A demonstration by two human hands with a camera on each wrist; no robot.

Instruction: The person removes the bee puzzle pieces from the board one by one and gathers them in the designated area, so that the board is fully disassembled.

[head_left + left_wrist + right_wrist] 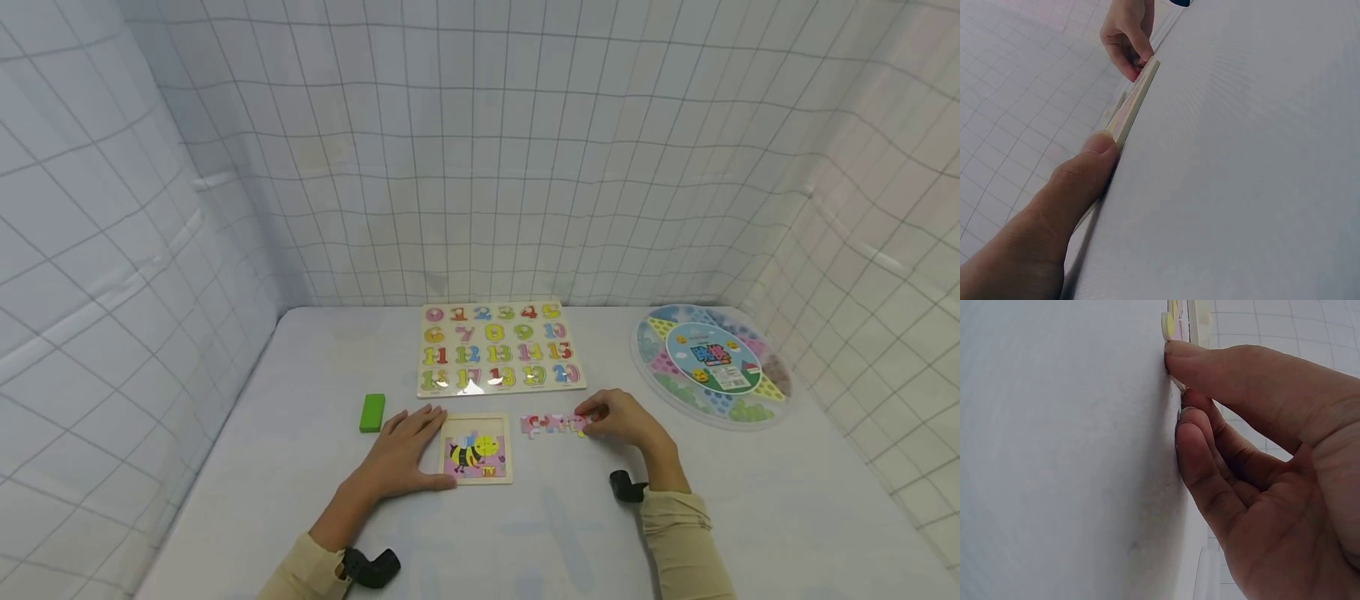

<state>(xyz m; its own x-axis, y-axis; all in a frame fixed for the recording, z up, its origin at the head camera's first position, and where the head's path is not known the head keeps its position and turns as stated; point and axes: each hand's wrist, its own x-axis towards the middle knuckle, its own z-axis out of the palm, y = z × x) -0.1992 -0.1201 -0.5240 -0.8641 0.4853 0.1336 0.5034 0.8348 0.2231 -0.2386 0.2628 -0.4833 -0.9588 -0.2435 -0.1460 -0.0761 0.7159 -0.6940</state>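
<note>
- The bee puzzle (pixel 477 452), a small square wooden frame with a yellow-and-black bee picture, lies flat on the tabletop (pixel 555 537); a pale band shows inside its far side.
- At the near left of the bee puzzle is the left hand (pixel 402 454): its grip is wide, the fingers reaching to the far left corner and the thumb against the near edge.
- Just to the right of the bee puzzle, and apart from it, lies the pink strip (pixel 549 424) of small picture pieces.
- Also to the right of the bee puzzle is the right hand (pixel 628 421): its grip is narrow, thumb and fingers pinching the right end of the pink strip.
- Near the bee puzzle, on its far side, lies the number board (pixel 501 350), printed with colourful figures from 0 to 20.
- To the left of the bee puzzle and slightly beyond it is the green block (pixel 372 413).
- Well to the right of the bee puzzle, and farther back, is the round game board (pixel 712 368), with a blue-and-green centre label.
- Well behind the bee puzzle rises the white gridded cloth (pixel 480 175).
</note>
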